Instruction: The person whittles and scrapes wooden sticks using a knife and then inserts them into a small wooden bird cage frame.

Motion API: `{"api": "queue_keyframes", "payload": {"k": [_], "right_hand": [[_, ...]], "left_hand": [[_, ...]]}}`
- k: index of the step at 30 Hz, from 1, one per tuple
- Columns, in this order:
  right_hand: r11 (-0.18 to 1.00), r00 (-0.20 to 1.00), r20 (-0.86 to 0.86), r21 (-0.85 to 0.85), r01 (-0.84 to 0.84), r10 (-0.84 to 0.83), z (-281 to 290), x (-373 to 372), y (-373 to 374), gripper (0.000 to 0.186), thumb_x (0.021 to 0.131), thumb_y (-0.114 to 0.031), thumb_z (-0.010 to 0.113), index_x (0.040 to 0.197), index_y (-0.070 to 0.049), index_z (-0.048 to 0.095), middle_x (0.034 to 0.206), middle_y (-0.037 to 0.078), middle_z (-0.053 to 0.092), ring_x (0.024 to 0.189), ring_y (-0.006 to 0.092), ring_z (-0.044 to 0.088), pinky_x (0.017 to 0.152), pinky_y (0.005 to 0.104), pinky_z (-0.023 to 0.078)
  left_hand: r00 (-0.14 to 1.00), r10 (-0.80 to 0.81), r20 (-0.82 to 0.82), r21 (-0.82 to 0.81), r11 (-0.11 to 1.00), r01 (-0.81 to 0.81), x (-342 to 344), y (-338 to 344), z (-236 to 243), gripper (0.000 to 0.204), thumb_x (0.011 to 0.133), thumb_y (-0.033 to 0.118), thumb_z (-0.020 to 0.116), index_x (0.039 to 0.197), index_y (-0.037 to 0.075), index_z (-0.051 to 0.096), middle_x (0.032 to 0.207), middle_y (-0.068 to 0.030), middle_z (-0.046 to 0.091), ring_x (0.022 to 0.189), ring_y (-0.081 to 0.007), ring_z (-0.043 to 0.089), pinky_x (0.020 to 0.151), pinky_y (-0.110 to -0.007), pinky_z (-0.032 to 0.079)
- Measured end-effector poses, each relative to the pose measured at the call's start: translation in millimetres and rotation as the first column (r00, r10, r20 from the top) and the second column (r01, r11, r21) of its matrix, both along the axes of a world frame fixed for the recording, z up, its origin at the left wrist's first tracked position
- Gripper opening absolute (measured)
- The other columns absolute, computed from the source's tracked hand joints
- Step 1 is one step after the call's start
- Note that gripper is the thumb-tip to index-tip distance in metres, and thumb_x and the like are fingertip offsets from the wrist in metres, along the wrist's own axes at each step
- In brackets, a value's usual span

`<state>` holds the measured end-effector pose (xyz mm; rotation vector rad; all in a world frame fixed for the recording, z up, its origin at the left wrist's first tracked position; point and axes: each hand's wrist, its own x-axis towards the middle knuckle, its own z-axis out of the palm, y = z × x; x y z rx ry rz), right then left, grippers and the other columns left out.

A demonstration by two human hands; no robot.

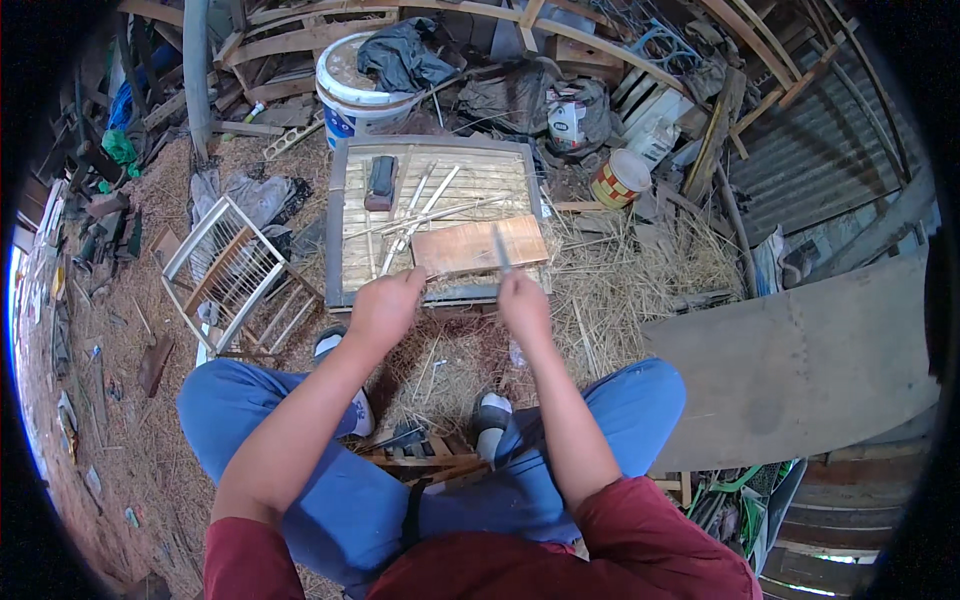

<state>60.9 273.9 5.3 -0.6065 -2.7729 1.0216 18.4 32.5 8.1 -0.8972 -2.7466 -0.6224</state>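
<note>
My right hand [524, 303] is closed round the handle of a knife [502, 248], its blade pointing away from me over a flat wooden board [460, 247]. The handle is mostly hidden by my fingers. At the near left corner of the board is my left hand [384, 308], fingers pressed together; what they pinch is too small to make out. The board lies slightly tilted on a low slatted table [332, 240] with a grey frame. Several thin pale strips [424, 206] lie loosely across the slats. Behind them sits a dark block [381, 183], perhaps a sharpening stone.
A slatted wooden frame [228, 275] stands left of the table. Beyond the table are a white bucket [345, 110] with black plastic on it and a red-and-yellow tin [620, 180]. Shavings [640, 260] cover the ground. To my right lies a large brown sheet [800, 370].
</note>
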Motion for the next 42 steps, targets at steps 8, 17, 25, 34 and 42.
{"api": "queue_keyframes", "payload": {"k": [8,17,25,34,42], "right_hand": [[0.987,0.988,0.059,-0.085,-0.137,0.142,-4,21,-66,0.035,0.103,-0.031,0.048,0.101,-0.003,0.069,0.096,0.032,0.069,0.096,0.0522,0.067,0.083,0.0595,0.052],[0.998,0.998,0.019,-0.01,-0.063,0.063,-6,16,-41,0.037,0.106,-0.032,0.047,0.099,-0.003,0.068,0.091,0.031,0.069,0.09,0.0519,0.067,0.079,0.0604,0.052],[0.976,0.976,0.108,-0.134,-0.172,0.187,6,17,-62,0.037,0.105,-0.035,0.048,0.103,-0.003,0.067,0.094,0.031,0.069,0.093,0.0525,0.065,0.081,0.0596,0.052],[0.996,1.0,-0.021,-0.085,-0.008,0.006,-19,-1,5,0.04,0.106,-0.034,0.048,0.105,-0.001,0.07,0.097,0.031,0.07,0.096,0.0517,0.066,0.084,0.0579,0.052],[0.99,0.997,-0.052,-0.129,0.054,-0.061,-20,-9,23,0.041,0.106,-0.035,0.049,0.103,0.001,0.07,0.098,0.029,0.071,0.097,0.0492,0.068,0.084,0.0524,0.053]], "left_hand": [[1.0,0.004,0.017,-0.017,1.0,-0.004,2,4,2,0.01,0.089,0.008,0.057,0.099,0.006,0.054,0.082,-0.0151,0.067,0.074,-0.0392,0.069,0.062,-0.05,0.056],[1.0,0.012,0.025,0.009,1.0,-0.013,2,4,-1,0.01,0.089,0.009,0.058,0.098,0.007,0.054,0.082,-0.0161,0.067,0.076,-0.039,0.07,0.064,-0.05,0.056],[0.988,0.07,0.14,0.138,0.986,-0.09,3,4,3,0.016,0.095,0.013,0.061,0.109,0.006,0.062,0.088,-0.0197,0.07,0.08,-0.0434,0.069,0.069,-0.053,0.055],[0.984,0.04,0.175,0.155,0.986,-0.068,-8,1,13,0.012,0.096,0.019,0.062,0.101,0.009,0.066,0.088,-0.0192,0.071,0.081,-0.0427,0.068,0.07,-0.054,0.054],[0.967,0.068,0.244,0.149,0.983,-0.107,-14,-2,12,0.012,0.096,0.021,0.063,0.098,0.009,0.066,0.087,-0.0189,0.071,0.08,-0.0435,0.068,0.07,-0.055,0.052]]}}
